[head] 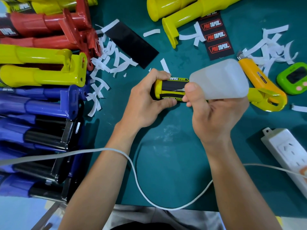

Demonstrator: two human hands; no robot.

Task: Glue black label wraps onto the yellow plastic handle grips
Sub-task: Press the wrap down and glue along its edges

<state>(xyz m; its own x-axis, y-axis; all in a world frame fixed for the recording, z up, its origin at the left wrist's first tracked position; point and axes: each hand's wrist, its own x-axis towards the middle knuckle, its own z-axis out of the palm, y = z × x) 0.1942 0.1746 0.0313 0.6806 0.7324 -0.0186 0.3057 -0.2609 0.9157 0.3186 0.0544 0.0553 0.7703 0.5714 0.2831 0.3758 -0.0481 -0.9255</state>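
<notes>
yellow grip point(158, 87), black label wrap point(172, 85) with yellow lettering; translucent white bottle point(221, 78); teal mat point(166, 146).

1. We cannot see the tip of the bottle point(221, 78): the thumb of our right hand point(214, 113) covers it.
2. The bottle hides the middle of the yellow grip point(169, 88).
3. The right edge cuts off the power strip point(289, 151) and the timer point(294, 78).

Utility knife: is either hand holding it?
No: the knife lies on the mat; the left hand holds a grip, the right hand a bottle.
</notes>
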